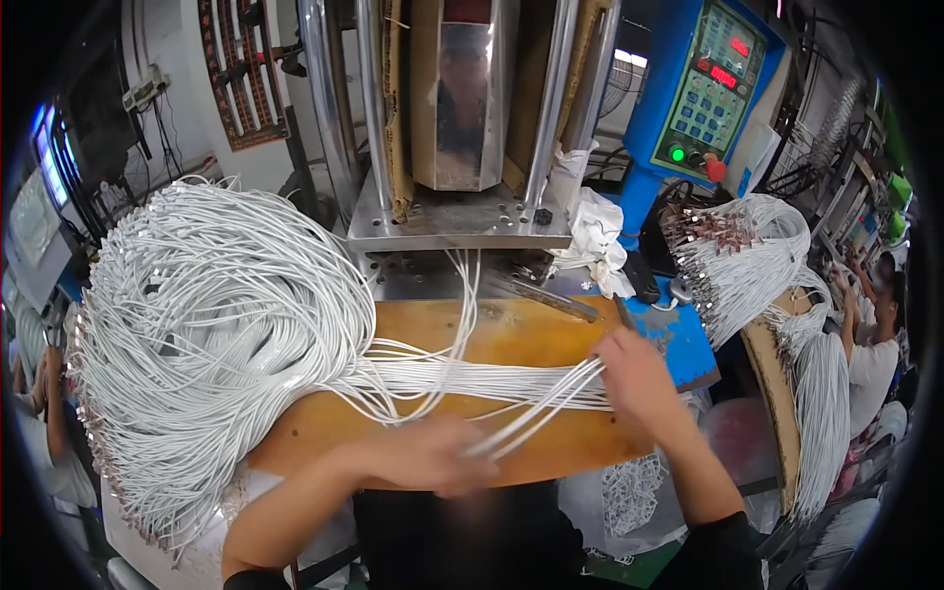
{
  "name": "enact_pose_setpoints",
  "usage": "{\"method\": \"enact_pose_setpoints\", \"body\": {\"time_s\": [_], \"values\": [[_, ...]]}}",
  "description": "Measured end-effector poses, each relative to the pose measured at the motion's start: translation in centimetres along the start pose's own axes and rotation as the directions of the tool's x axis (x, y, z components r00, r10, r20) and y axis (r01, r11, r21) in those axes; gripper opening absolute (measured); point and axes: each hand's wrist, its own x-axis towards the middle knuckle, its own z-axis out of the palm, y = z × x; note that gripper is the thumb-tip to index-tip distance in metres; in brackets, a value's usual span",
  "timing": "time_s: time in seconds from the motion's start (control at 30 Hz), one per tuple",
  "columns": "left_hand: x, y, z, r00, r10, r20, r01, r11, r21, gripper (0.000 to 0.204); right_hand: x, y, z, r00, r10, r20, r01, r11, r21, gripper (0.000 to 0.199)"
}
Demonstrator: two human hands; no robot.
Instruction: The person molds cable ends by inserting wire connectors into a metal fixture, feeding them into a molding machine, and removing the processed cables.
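A few white cables (531,418) stretch slantwise across the front of the yellow-brown work board (324,433). At their upper right end, my right hand (634,374) is closed round them. Their lower left end meets my left hand (433,457), whose fingers are smeared by motion, so its grip cannot be made out. Behind these lies a flat bundle of parallel white cables (452,377), running left into a big coiled heap of white cables (226,295). Several more strands (466,305) hang down from under the press and cross the bundle.
A metal press (457,221) stands behind the board. To its right are crumpled white paper (595,236), a metal bar (551,298) and a blue control box (703,93). More cables (747,256) lie at the right. A clear bag of small white pieces (629,497) sits below. Other people work at both sides.
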Motion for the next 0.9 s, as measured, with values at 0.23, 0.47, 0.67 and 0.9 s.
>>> {"method": "enact_pose_setpoints", "body": {"time_s": [0.23, 0.47, 0.67, 0.9], "values": [[9.8, -1.8, 3.3, 0.941, 0.142, -0.307, -0.259, 0.887, -0.381, 0.028, 3.7, -0.3, -0.7, 0.996, -0.092, -0.007, 0.093, 0.988, 0.127, 0.032], [11.2, 0.2, -2.9, 0.940, 0.126, -0.316, -0.257, 0.870, -0.420, 0.033, 4.6, 2.6, 0.6, 0.972, -0.179, 0.150, 0.105, 0.909, 0.404, 0.048], [12.2, -2.6, -6.6, 0.814, 0.074, -0.576, -0.374, 0.825, -0.423, 0.033, 7.8, 3.9, 4.2, 0.962, 0.235, 0.137, -0.217, 0.967, -0.135, 0.038], [12.4, -3.2, -5.9, 0.845, 0.141, -0.516, -0.412, 0.788, -0.458, 0.024, 8.7, 3.7, 4.3, 0.985, -0.002, 0.171, -0.107, 0.772, 0.626, 0.027]]}}
